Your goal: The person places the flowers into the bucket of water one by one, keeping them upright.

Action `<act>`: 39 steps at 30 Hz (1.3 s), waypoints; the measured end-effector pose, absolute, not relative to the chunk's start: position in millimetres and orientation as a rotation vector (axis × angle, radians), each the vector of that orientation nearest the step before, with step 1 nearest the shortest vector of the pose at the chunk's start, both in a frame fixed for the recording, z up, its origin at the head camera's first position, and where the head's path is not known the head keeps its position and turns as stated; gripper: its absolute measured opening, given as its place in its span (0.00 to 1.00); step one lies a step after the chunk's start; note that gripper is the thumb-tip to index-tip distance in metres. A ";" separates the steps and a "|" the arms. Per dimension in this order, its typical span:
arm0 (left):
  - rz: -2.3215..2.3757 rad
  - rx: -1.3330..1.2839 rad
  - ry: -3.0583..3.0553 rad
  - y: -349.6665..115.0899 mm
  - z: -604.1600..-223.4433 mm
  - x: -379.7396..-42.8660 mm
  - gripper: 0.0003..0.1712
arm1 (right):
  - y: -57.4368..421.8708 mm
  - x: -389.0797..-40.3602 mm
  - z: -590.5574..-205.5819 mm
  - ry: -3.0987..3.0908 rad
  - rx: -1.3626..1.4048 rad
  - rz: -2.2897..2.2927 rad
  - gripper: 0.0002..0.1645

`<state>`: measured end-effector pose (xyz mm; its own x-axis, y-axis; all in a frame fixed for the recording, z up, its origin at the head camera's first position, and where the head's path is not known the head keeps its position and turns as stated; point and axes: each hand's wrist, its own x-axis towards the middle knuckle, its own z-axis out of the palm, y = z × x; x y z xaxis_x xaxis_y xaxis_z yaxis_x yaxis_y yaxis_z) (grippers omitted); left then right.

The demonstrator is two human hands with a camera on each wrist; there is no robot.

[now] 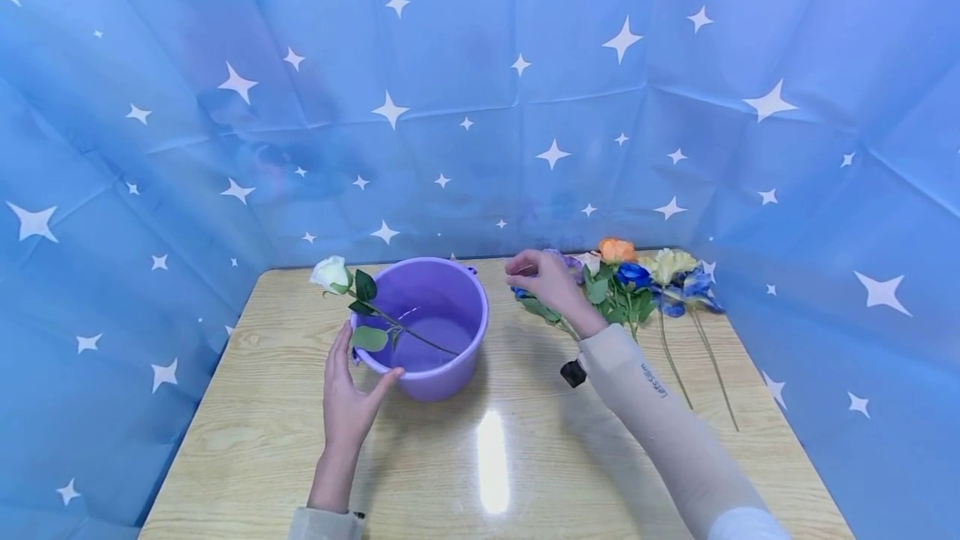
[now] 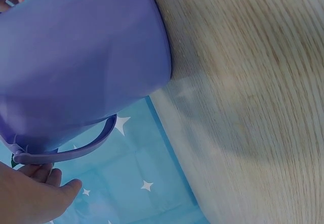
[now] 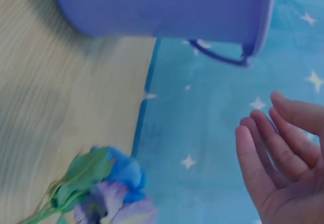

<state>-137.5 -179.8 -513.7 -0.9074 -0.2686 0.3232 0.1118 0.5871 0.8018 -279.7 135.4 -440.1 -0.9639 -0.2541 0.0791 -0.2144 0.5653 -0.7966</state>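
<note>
"Which step is judged to be in hand?"

"The placing of flowers in the purple bucket [image 1: 442, 383], seen left of centre in the head view. The white rose [image 1: 330, 273] is leaned there, bloom beyond the upper-left rim, stem slanted inside."

"And the hands?"

"The left hand [image 1: 352, 402] is spread against the bucket's left side. By the right hand [image 1: 551, 282], right of centre, nothing is held; its fingers are loosely curved."

"What is called for next?"

"Probably another stem to be picked from the pile at right, where an orange rose [image 1: 617, 251], a blue rose [image 1: 633, 275] and a pale yellow flower [image 1: 666, 265] are laid on the table [image 1: 255, 415]."

"Is anything in the way?"

"Some stems are covered by the right forearm, and tangling may be met. Behind, a starry blue cloth [image 1: 465, 165] is hung."
</note>
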 end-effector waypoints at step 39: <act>-1.269 0.155 -2.405 -177.5 -516.5 -137.6 0.61 | 234.8 -262.4 -547.6 2.608 0.069 -1.399 0.18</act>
